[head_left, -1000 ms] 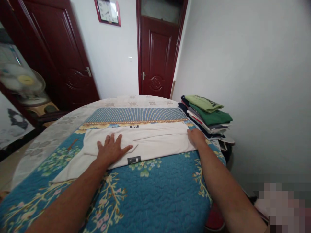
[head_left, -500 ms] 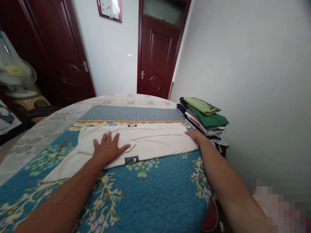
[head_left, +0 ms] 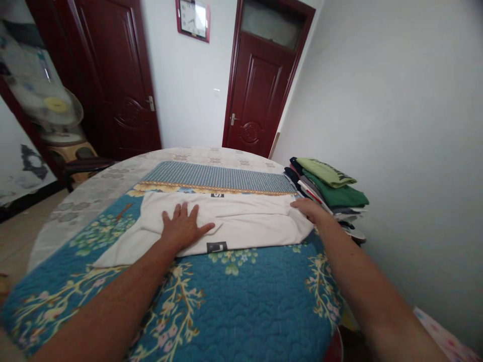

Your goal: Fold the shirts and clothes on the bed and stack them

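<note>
A white garment [head_left: 249, 223], folded lengthwise, lies across a blue floral quilt [head_left: 241, 296] on a bed. My left hand [head_left: 183, 229] rests flat on the garment's left half, fingers spread, beside a small dark label. My right hand [head_left: 307, 208] lies on the garment's right end, fingers stretched out toward its far corner. It holds nothing that I can see.
A stack of folded clothes [head_left: 330, 183], green ones on top, sits at the bed's right edge by the white wall. A striped blue band [head_left: 219, 177] crosses the quilt beyond the garment. A fan [head_left: 49, 103] stands at the left. Two dark red doors [head_left: 260, 95] are behind.
Both hands stay on the garment in much the same places. My right hand has slid slightly toward the far corner. The view has shifted as my head turned.
</note>
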The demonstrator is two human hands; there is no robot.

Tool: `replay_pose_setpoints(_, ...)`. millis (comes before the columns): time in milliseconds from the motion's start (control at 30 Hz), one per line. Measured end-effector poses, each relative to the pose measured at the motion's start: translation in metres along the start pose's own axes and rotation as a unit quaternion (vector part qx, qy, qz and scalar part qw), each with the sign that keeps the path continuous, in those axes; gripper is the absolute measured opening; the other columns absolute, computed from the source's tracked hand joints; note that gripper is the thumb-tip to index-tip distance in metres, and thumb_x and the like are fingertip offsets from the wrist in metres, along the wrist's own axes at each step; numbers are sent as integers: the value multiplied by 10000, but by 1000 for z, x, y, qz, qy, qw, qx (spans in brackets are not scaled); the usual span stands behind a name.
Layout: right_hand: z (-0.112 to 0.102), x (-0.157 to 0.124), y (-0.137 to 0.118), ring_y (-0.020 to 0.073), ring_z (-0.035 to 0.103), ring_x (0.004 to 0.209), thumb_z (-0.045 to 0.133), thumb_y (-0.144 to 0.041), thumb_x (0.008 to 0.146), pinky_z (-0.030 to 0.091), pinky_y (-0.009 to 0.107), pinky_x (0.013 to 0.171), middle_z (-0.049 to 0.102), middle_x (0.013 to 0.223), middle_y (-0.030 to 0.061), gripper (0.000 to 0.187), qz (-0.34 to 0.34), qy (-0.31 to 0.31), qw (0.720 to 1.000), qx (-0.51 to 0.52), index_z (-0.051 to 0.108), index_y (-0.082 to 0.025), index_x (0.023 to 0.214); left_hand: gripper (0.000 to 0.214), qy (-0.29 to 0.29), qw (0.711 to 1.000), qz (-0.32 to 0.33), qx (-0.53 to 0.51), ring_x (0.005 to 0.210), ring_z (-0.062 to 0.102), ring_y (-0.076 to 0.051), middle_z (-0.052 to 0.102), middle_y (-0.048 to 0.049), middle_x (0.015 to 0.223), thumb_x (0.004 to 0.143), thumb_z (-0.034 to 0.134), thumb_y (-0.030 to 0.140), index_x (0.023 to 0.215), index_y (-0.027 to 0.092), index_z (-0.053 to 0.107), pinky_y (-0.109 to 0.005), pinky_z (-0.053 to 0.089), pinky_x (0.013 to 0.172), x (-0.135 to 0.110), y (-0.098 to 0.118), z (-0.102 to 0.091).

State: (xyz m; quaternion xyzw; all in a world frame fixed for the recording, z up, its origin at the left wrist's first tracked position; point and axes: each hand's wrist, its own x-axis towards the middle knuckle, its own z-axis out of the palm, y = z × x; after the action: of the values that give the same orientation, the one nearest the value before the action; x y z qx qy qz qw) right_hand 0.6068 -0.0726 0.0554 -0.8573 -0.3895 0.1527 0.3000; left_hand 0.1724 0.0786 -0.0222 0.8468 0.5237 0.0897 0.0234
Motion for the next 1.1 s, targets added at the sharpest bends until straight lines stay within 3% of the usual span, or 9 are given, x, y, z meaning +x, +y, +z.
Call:
replay_pose_setpoints(133,20,-2,-35,200,679,829,625,-258,874,492,260,725,755,875,48,184,-68,-13,997,-47,759,-158,952,1149,0,1000,0,-4,1624,166,-521,233,-270,1762,845,339,955,1673,163,424,-804,93,1210,0,0,0)
replay_pose_setpoints(267,62,-17,-81,198,671,922,590,-223,902,453,251,787,764,979,72,180,-184,-20,974,-132,743,-150,962,1144,1,1000,2,-5,1625,167,-517,234,-279,1759,849,339,954,1672,165,425,-805,93,1208,-1,0,0)
replay_pose_setpoints(433,130,-47,-116,243,706,1070,546,-203,957,471,289,868,776,1153,134,276,-198,-36,961,-192,713,-154,1171,1141,-3,1000,-4,-7,1628,159,-514,226,-257,1767,847,354,948,1675,165,420,-802,91,1213,-2,1,-2)
replay_pose_setpoints(533,154,-62,-121,281,730,1083,548,-232,975,496,335,884,775,1170,169,360,-170,-25,958,-229,665,-162,1308,1140,-3,1000,-5,-7,1627,158,-518,231,-254,1767,847,357,948,1673,165,425,-798,88,1218,-2,1,-2)
replay_pose_setpoints(667,156,-70,-122,303,745,1068,549,-263,987,519,370,891,774,1162,188,427,-170,-14,952,-255,614,-166,1397,1160,-3,1000,-2,-7,1625,163,-520,225,-263,1766,843,348,958,1678,157,411,-805,89,1212,-2,1,0)
replay_pose_setpoints(967,159,-55,-117,269,732,1143,588,-230,965,498,319,976,784,1196,176,306,-183,-29,960,-209,762,-157,1205,1141,-8,1000,-6,10,1630,164,-507,226,-250,1770,856,317,956,1677,169,415,-798,107,1217,-1,1,0)
replay_pose_setpoints(1100,150,-49,-111,215,754,834,561,-308,1006,544,293,822,809,975,106,305,-202,-111,971,-63,795,-167,1144,1145,-7,1000,-5,12,1629,170,-507,230,-248,1769,853,312,959,1675,169,419,-797,117,1219,-1,1,-1)
